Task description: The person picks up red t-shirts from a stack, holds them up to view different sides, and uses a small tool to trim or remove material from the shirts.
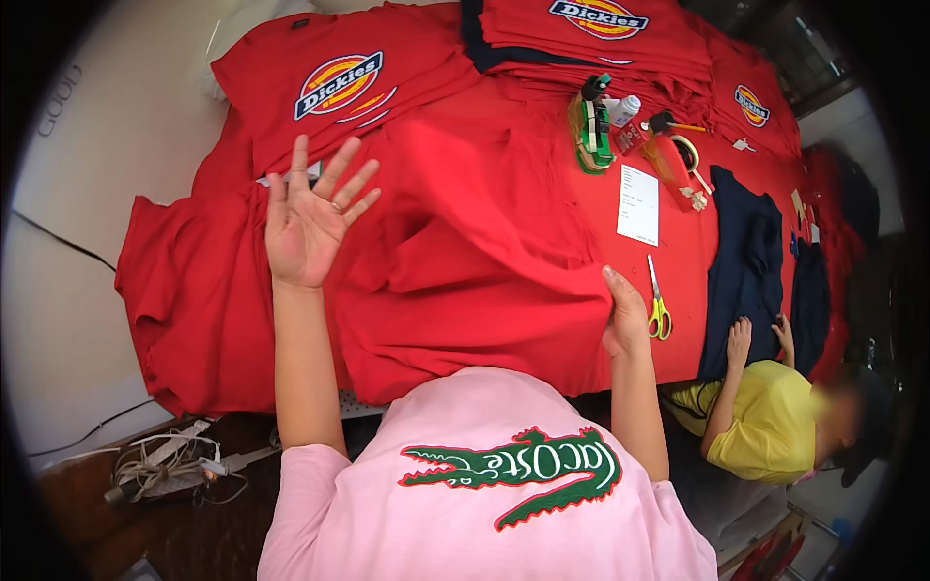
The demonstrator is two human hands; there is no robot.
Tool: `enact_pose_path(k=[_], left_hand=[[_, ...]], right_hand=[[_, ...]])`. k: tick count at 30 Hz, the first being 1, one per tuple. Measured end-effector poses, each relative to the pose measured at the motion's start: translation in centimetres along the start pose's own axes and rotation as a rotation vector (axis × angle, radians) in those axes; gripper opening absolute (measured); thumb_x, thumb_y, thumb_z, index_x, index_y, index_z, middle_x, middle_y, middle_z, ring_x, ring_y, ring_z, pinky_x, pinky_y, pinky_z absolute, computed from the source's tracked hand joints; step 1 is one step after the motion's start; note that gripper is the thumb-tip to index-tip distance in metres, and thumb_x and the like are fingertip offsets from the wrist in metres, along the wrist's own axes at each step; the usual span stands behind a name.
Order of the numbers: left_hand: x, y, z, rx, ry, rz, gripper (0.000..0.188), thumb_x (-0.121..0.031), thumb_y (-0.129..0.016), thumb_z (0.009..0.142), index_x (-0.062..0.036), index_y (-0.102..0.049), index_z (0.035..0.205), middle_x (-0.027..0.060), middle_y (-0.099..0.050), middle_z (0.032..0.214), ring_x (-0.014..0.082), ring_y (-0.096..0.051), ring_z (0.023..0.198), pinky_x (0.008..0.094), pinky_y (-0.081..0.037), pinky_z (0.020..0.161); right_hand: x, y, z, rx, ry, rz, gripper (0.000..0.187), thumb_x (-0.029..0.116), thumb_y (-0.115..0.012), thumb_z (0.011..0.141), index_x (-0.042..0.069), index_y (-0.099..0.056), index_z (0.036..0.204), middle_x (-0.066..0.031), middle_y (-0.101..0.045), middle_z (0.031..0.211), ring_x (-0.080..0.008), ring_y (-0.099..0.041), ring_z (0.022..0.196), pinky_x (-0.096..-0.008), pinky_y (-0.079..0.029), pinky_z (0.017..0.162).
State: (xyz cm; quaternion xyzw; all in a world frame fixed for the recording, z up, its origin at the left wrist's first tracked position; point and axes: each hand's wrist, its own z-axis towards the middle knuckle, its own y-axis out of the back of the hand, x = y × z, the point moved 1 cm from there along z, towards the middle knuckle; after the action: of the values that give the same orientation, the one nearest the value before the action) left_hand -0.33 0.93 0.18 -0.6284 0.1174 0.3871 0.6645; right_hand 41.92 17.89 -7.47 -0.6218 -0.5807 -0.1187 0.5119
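Observation:
My left hand (pixel 312 223) is raised over the left part of the cloth, palm showing and fingers spread, with nothing in it. A ring sits on one finger. Thumb and fingers of my right hand (pixel 625 315) pinch the edge of a red garment (pixel 465 261), whose fabric bulges up in a loose fold between my hands. Whether it is a whole shirt or one panel I cannot tell. Just right of that hand lie yellow-handled scissors (pixel 659 305) with the blades pointing away. A white printed paper slip (pixel 638 205) lies beyond them.
Folded red shirts with a chest emblem (pixel 426 58) are stacked at the back. A green tape dispenser (pixel 591 126), a white bottle (pixel 626 109) and a red dispenser (pixel 675 169) stand behind the slip. At right, a person in yellow (pixel 765 421) touches a navy garment (pixel 744 261). Tangled cables (pixel 174 460) lie lower left.

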Motion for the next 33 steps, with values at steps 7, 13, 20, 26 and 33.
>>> enact_pose_path(k=[7,13,20,26,33], left_hand=[[-0.4,2.9,-1.9,-0.069,0.03,-0.125,0.063,-0.047,-0.041,0.111,-0.007,-0.035,0.159,0.0254,-0.033,0.165,0.0367,-0.048,0.145,0.0543,-0.037,0.121],[12.9,-2.1,0.7,-0.217,0.361,0.53,0.039,-0.03,-0.057,0.108,-0.0031,-0.063,0.134,0.0148,-0.069,0.13,0.0265,-0.068,0.118,0.0398,-0.054,0.103],[26.9,-5.6,2.4,0.191,0.287,1.778,0.082,-0.018,-0.081,0.082,-0.0015,-0.04,0.15,0.0255,-0.06,0.13,0.0477,-0.065,0.111,0.051,-0.057,0.094],[27.6,0.7,4.4,-0.012,0.327,1.581,0.054,-0.016,-0.083,0.078,0.0043,-0.058,0.121,0.0256,-0.068,0.108,0.0419,-0.07,0.094,0.047,-0.057,0.079],[13.4,-0.3,3.7,-0.534,0.293,0.296,0.038,-0.015,-0.074,0.095,0.0033,-0.066,0.127,0.011,-0.073,0.12,0.0197,-0.07,0.109,0.0346,-0.055,0.098]], right_hand=[[-0.1,-0.3,-1.2,-0.058,0.126,-0.03,0.007,0.009,-0.07,0.1,0.006,-0.069,0.106,-0.0041,-0.074,0.104,-0.0112,-0.069,0.097,-0.0276,-0.054,0.092],[-2.6,-1.7,-1.7,0.004,0.24,-0.256,0.014,0.002,-0.073,0.096,0.004,-0.067,0.108,-0.0006,-0.07,0.095,-0.0063,-0.065,0.089,-0.0212,-0.051,0.085],[-8.0,-6.5,-6.6,0.443,0.069,-0.79,0.013,0.004,-0.081,0.088,0.003,-0.074,0.098,-0.002,-0.069,0.092,-0.0082,-0.061,0.08,-0.0257,-0.05,0.071],[-7.1,-6.2,-6.2,0.546,0.126,-0.902,0.013,0.003,-0.08,0.086,0.003,-0.073,0.096,-0.0028,-0.063,0.086,-0.0087,-0.057,0.076,-0.0258,-0.048,0.068],[-7.2,-5.5,-6.1,0.241,0.246,-0.738,0.015,-0.002,-0.079,0.083,0.003,-0.073,0.095,0.0021,-0.058,0.083,-0.0054,-0.049,0.073,-0.0241,-0.043,0.067]])
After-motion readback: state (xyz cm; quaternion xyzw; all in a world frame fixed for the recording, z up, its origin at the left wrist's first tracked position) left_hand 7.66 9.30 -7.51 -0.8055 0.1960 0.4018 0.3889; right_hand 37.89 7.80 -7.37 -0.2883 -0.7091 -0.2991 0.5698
